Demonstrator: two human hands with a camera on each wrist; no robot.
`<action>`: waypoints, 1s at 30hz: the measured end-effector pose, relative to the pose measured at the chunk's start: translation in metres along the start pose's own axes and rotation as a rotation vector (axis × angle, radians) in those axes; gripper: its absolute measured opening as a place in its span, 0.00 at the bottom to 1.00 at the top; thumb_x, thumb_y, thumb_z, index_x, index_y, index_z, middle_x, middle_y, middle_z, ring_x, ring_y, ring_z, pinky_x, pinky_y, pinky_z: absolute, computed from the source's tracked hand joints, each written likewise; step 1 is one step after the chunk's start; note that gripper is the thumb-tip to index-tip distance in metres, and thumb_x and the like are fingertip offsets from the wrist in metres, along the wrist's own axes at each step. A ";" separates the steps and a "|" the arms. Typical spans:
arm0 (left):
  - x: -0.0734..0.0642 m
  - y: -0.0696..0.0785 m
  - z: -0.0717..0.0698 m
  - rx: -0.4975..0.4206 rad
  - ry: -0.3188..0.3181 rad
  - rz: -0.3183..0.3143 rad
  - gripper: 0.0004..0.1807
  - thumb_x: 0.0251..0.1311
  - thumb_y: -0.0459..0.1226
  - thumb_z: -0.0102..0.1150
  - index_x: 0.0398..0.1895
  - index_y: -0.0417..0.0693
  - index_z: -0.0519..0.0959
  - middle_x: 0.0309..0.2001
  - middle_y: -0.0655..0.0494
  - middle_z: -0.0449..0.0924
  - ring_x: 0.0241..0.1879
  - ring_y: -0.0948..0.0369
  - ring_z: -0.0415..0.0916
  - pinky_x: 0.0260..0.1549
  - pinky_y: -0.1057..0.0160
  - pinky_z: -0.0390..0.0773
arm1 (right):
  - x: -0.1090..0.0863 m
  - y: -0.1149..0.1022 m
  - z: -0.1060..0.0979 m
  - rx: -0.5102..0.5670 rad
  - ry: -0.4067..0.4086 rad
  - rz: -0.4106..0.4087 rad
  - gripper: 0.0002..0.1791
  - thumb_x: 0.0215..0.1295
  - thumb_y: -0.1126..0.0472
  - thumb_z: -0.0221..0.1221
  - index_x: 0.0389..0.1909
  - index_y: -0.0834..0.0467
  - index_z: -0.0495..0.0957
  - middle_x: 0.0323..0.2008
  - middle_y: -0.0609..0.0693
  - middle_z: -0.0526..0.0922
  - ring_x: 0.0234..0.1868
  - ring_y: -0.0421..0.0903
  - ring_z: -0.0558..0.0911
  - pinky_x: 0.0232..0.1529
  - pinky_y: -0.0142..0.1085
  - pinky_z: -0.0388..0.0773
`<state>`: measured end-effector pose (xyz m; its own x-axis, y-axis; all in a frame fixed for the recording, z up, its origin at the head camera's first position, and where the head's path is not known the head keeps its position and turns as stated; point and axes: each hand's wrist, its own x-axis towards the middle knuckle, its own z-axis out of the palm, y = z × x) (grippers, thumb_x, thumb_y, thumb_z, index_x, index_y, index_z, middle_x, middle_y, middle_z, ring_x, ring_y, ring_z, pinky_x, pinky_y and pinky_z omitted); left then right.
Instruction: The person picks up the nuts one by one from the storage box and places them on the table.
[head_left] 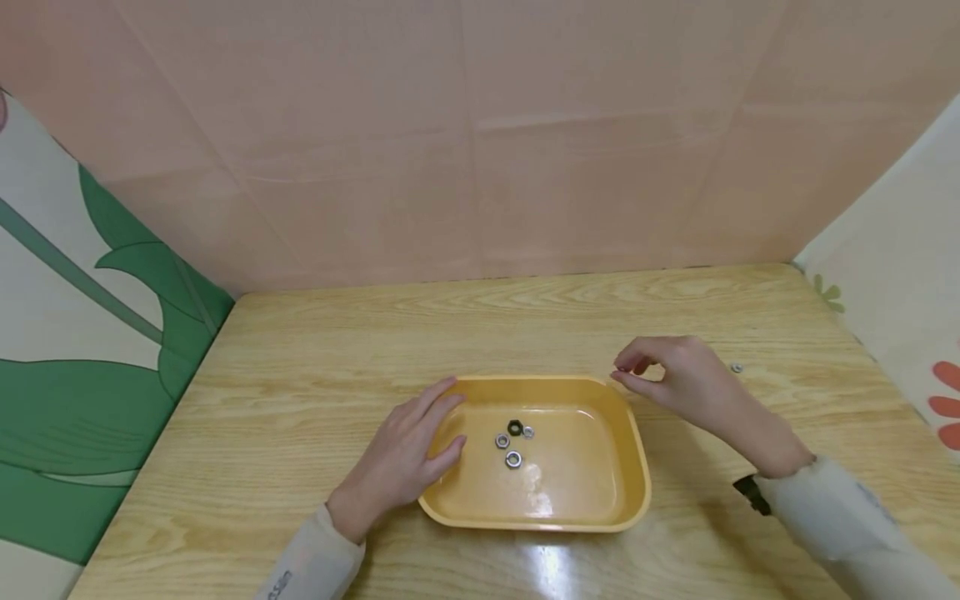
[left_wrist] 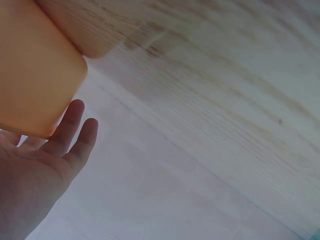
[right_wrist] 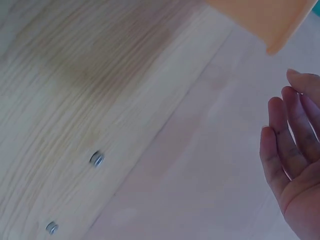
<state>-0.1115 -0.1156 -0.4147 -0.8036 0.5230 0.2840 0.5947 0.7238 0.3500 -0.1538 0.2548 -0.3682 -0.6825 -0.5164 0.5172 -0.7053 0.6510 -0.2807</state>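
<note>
A yellow plastic tray (head_left: pixel 536 527) stands on the wooden table, with several hex nuts inside: a black nut (head_left: pixel 515 427) and silver ones such as the nut (head_left: pixel 513 459). My left hand (head_left: pixel 405 446) holds the tray's left side near its far corner, thumb over the inside. In the left wrist view two fingers (left_wrist: pixel 70 127) lie along the tray's outer wall. Just beyond the far right corner, my right hand (head_left: pixel 686 383) pinches a small nut (head_left: pixel 622 369) between thumb and forefinger, mostly hidden by the fingertips. Its other fingers (right_wrist: pixel 280 135) are bent loosely.
One silver nut (head_left: pixel 737 367) lies on the table (head_left: pixel 337 350) beyond the right wrist. In the right wrist view two nuts show on the wood, a nearer nut (right_wrist: pixel 97 158) and another nut (right_wrist: pixel 52 227). A pink cloth wall (head_left: pixel 480 167) rises behind the table.
</note>
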 end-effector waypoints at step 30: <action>0.000 0.000 -0.001 -0.013 -0.001 -0.006 0.28 0.66 0.46 0.59 0.67 0.49 0.71 0.72 0.47 0.65 0.64 0.48 0.72 0.59 0.43 0.74 | -0.010 0.058 -0.019 -0.139 -0.084 0.230 0.10 0.52 0.67 0.74 0.28 0.53 0.81 0.23 0.42 0.83 0.25 0.39 0.82 0.24 0.31 0.79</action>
<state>-0.1118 -0.1157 -0.4136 -0.8073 0.5191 0.2805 0.5899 0.7212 0.3631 -0.1846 0.3086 -0.3740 -0.8389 -0.3869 0.3827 -0.5013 0.8232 -0.2665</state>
